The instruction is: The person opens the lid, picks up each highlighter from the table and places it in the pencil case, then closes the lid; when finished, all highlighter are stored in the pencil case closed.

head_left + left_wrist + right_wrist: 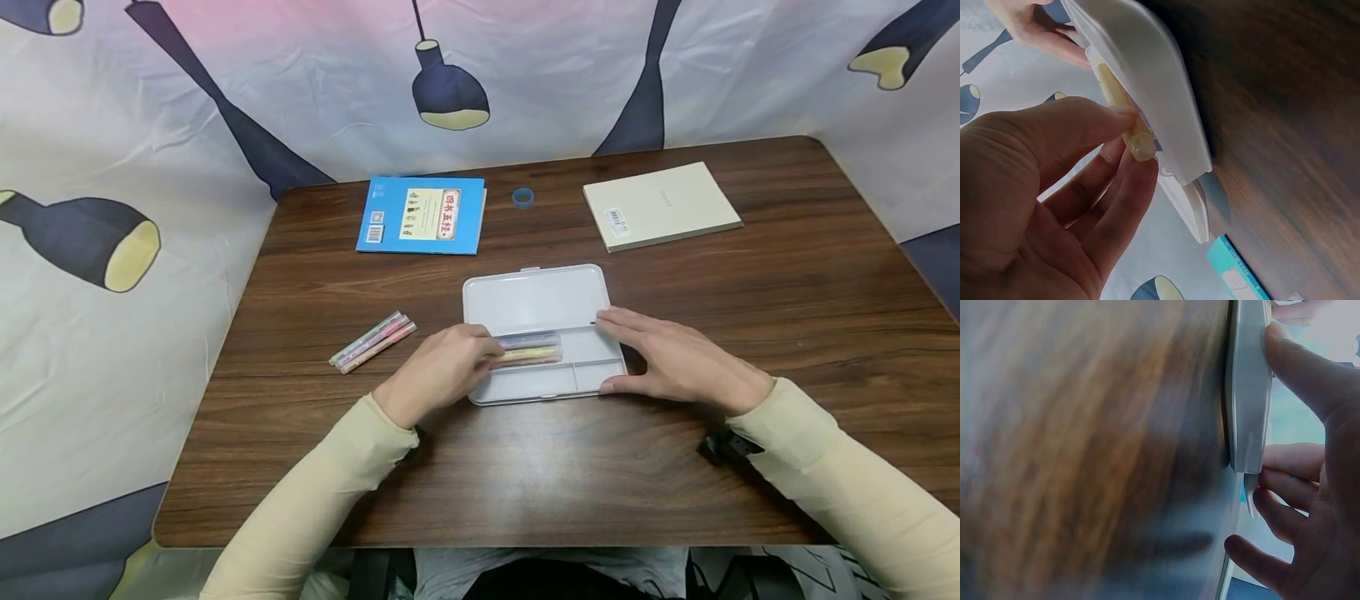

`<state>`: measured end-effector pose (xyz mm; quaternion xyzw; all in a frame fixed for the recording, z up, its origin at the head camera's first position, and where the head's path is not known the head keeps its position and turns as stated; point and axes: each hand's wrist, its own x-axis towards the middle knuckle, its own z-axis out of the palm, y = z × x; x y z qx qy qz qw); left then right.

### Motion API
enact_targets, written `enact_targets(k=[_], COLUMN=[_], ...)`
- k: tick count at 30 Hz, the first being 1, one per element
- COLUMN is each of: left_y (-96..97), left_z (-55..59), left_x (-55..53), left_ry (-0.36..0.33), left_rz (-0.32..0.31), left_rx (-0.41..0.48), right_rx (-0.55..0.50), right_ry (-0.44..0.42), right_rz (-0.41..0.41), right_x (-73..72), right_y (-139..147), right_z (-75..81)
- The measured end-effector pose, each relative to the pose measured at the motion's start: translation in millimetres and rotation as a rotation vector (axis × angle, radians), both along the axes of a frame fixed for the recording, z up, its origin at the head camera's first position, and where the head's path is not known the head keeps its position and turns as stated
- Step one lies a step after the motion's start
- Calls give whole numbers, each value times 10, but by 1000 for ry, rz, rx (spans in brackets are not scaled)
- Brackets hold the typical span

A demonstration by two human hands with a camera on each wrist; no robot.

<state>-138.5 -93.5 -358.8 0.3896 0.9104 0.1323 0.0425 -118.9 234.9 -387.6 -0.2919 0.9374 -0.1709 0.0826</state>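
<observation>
A white pencil case (537, 296) lies unfolded on the table, its lid towards the far side. My left hand (453, 362) pinches the end of a yellow pen (1112, 87) between thumb and fingers, over the left part of the tray. The other end of that pen reaches into the case beside several pens (525, 340) in bluish, yellow and orange tones. At the case's right end, my right hand (675, 358) rests with the thumb by the front corner and extended fingers near the hinge. Its thumb (1288, 350) touches the case's rim in the right wrist view.
Three patterned pens (372, 342) lie side by side on the wooden table (810, 333), left of the case. Farther back are a blue book (382, 200), a blue tape ring (522, 197) and a pale book (660, 204). A printed curtain (337, 100) hangs behind the table.
</observation>
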Motion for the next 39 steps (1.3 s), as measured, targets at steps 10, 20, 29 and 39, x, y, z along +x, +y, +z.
enact_targets(k=[10, 20, 29, 39], left_y=[-10, -6, -18, -20], left_z=[-26, -30, -40, -49], left_x=[-10, -2, 10, 3], left_ry=[25, 18, 29, 29], left_rz=[6, 7, 8, 15], left_rx=[21, 23, 36, 46], right_rx=[4, 5, 7, 8], right_ry=[-5, -1, 7, 11], right_rz=[-7, -3, -3, -9], right_x=[-2, -12, -12, 19], right_y=[1, -4, -18, -15], right_z=[1, -14, -5, 7])
